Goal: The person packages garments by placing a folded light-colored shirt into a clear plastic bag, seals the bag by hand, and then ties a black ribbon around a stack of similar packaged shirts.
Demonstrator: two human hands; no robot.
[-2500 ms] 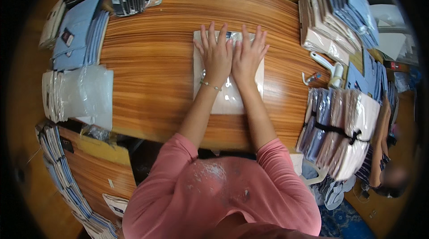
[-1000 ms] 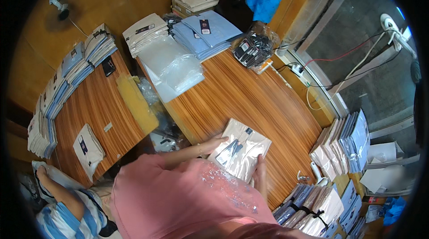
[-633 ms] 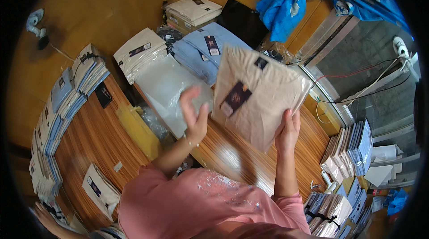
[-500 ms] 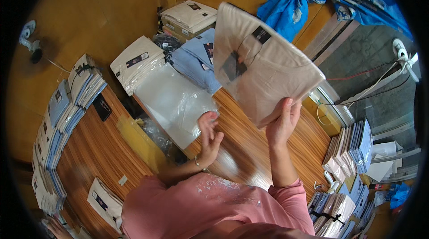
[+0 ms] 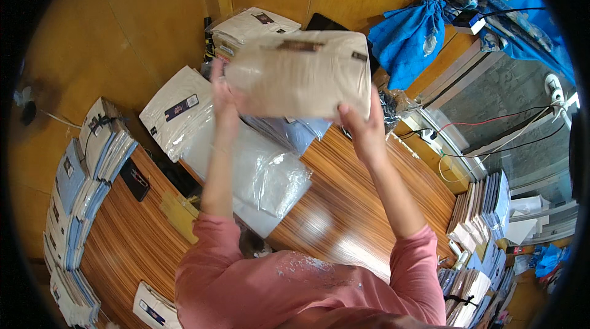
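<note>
A folded beige garment (image 5: pixel 295 77) with a dark label and a small dark tag is held up over the table, blurred by motion. It seems to be in a clear plastic bag. My left hand (image 5: pixel 222 98) grips its left edge, smeared by movement. At its lower right corner my right hand (image 5: pixel 364 129) is closed, thumb on the near face. Below lies a stack of clear plastic bags (image 5: pixel 261 181). Left of that rests a pile of bagged cream garments (image 5: pixel 181 107). Light blue folded garments (image 5: pixel 298 135) are partly hidden beneath the held one.
Stacked bagged garments (image 5: pixel 74 187) line the table's left edge, near a black phone (image 5: pixel 135 180). More folded garments (image 5: pixel 470 218) stand at the right, by the window. A blue curtain (image 5: pixel 409 40) hangs knotted there, with cables (image 5: pixel 485 126) below. Another pile (image 5: pixel 258 24) sits at the back.
The garment has moved left and turned from upright and tilted to nearly level. My left hand, open and empty before, has risen to its left edge. My right hand still holds it.
</note>
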